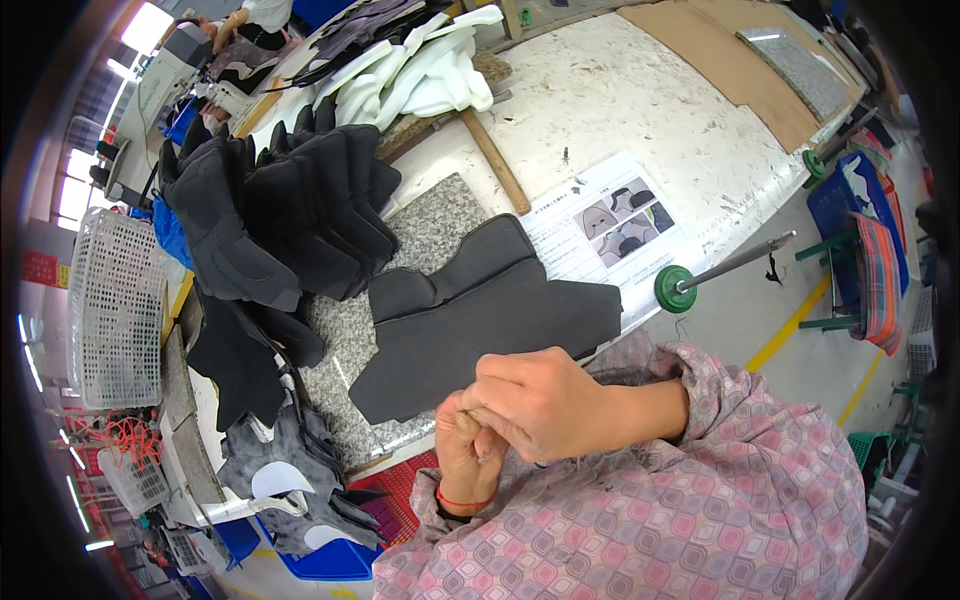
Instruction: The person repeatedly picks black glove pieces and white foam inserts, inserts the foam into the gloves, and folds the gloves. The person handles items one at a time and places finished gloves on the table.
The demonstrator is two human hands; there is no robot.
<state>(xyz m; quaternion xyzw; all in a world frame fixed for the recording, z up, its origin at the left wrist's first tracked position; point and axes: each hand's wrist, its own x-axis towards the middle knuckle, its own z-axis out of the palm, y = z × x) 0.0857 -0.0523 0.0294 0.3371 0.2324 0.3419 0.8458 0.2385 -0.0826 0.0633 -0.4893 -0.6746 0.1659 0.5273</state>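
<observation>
Both hands meet at the table's near edge: right hand [540,400] pinches something small, unclear, against clenched left hand [465,440]. Dark cut panel [490,320] lies just beyond, untouched. Likely preparing; next needs panel picked up.

You are in a factory workshop, most likely one that cuts and assembles shoe parts. Before you, a worn white worktable [640,90] carries stacks of dark cut fabric pieces [290,210], white foam pieces [420,75], granite slabs [440,225] and a pattern sheet [610,225]. Yellow floor lines [800,320], a wire basket [115,310] and blue bins [850,205] surround it.
</observation>
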